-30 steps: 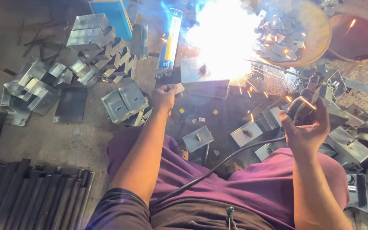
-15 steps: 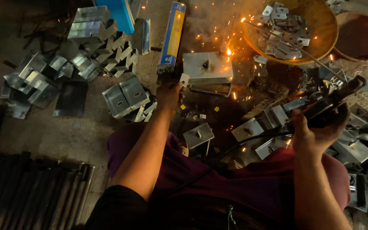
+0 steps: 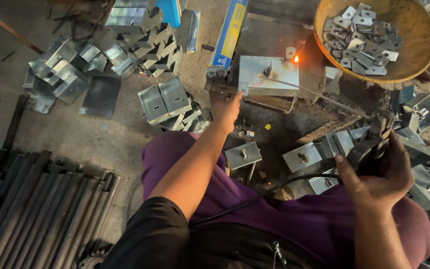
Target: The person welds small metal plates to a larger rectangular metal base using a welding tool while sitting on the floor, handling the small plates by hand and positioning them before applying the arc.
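1. On a workshop floor strewn with galvanized parts, a seated person welds. The right hand [image 3: 381, 172], at 4 o'clock in the view, has its fingers wrapped tight around a dark electrode holder [image 3: 369, 144], whose thin welding rod [image 3: 319, 94] slants up toward 12 o'clock.
2. The rod tip rests on a square steel plate [image 3: 268, 75] at 12 o'clock, where a small orange weld spot [image 3: 295, 59] glows beside a short tab.
3. The left hand [image 3: 225, 107] reaches to the plate's near-left corner, fingers curled around a dark tool [image 3: 220, 85] just beside a blue-and-yellow box [image 3: 230, 32].
4. A round yellow basin of small metal tabs [image 3: 374, 37] sits at 1 o'clock; folded brackets [image 3: 167, 102] lie at 10 o'clock, dark bars [image 3: 41, 204] at 8 o'clock.
5. Risk, as judged: the bare left hand lies close to freshly heated metal, so a slip could burn it; the cable [image 3: 274, 187] crossing the lap could snag and jerk the rod.
6. Against a second ago, the blinding arc and spark shower have died to a single ember, and the right hand has dropped lower.
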